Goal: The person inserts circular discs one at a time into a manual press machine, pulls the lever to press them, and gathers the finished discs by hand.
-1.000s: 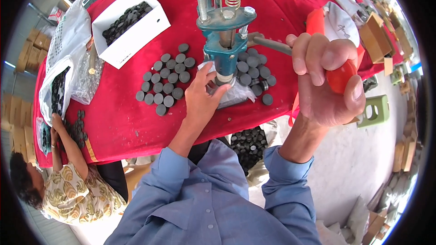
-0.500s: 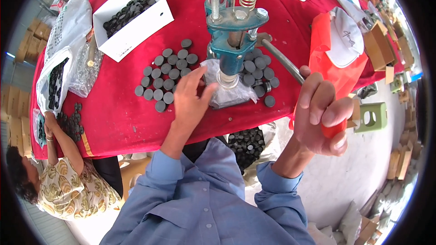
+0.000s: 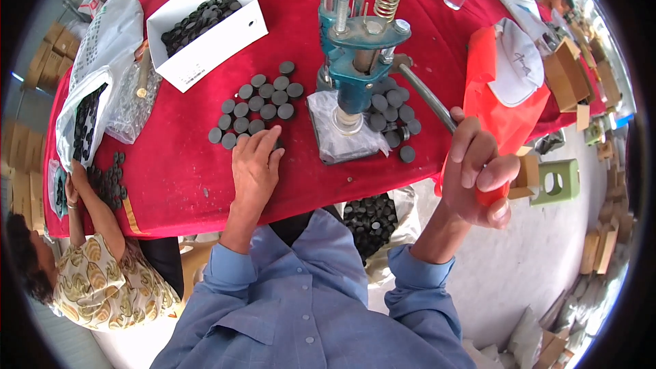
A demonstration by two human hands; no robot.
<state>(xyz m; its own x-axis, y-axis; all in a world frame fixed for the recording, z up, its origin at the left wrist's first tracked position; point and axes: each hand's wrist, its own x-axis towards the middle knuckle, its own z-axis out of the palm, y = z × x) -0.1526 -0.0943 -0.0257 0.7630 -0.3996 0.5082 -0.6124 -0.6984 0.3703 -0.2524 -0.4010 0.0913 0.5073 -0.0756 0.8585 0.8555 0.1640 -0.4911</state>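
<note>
My left hand (image 3: 254, 165) rests at the near edge of a loose group of dark grey round discs (image 3: 255, 103). Its fingers are curled, and the dark edge of one disc (image 3: 278, 143) shows between forefinger and thumb. My right hand (image 3: 475, 174) is wrapped round the red knob (image 3: 493, 195) at the end of a metal lever (image 3: 429, 99). That lever runs to a teal hand press (image 3: 355, 72) in the middle. Beneath the press head, a pale round piece (image 3: 347, 121) stands on a base (image 3: 328, 130) covered in clear plastic.
More discs (image 3: 393, 106) lie right of the press. A white box (image 3: 205, 51) of dark parts stands at the back left. A red bag with a white cap (image 3: 519, 65) is at the right. At far left a co-worker's hands (image 3: 75, 188) reach to a bag (image 3: 85, 119).
My left hand has moved left and nearer to me, from beside the press base to the grey discs, and its fingers have closed. My right hand stays on the lever knob. The view has shifted slightly.
</note>
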